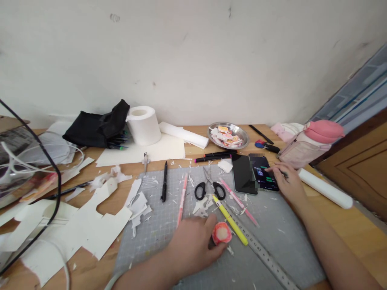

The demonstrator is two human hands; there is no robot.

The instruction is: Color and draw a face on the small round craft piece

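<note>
My left hand (190, 245) rests on the grey cutting mat (169, 225), fingers closed around a small round red-and-cream piece (221, 233). A yellow highlighter (230, 220) and a metal ruler (263, 251) lie just right of it. My right hand (286, 181) reaches to the mat's far right corner, holding a thin dark pen-like stick over the lit phone (264, 172). A second, dark phone (243, 174) lies beside that one. Black-handled scissors (209, 186), two pink pens and a black pen (164, 181) lie on the mat.
Cut white paper pieces (90, 225) cover the left of the wooden desk. At the back stand a black pouch (96, 127), a tissue roll (143, 125) and a metal dish of scraps (229, 135). A pink bottle (311, 143) lies right. Cables hang at left.
</note>
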